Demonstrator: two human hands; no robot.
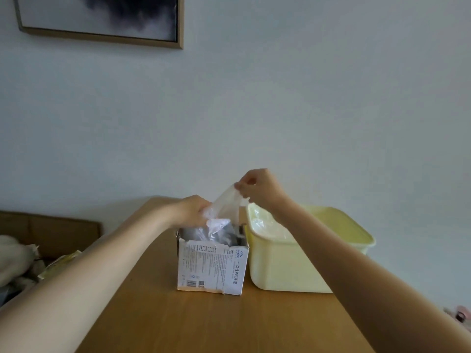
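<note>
Left hand (190,210), right hand (260,187) pinch 1 glove (226,203) above 1 box (211,268).

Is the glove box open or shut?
Open: the top of the box is torn away; the right hand pinches a clear glove above it.

This is looking like a lived-in room of a home, not a workplace. A framed picture (102,19) of dark cloud is hanging on the pale painted wall (305,98). A wooden table (158,322) is standing against that wall and carrying household things: a pale yellow plastic tub (280,273) and, just beside it, a torn cardboard box (211,268) of disposable gloves. At the left a low brown piece of furniture (51,233), sofa back or headboard, is sitting along the wall, with soft fabric and loose packets (17,258) piling up before it
</note>
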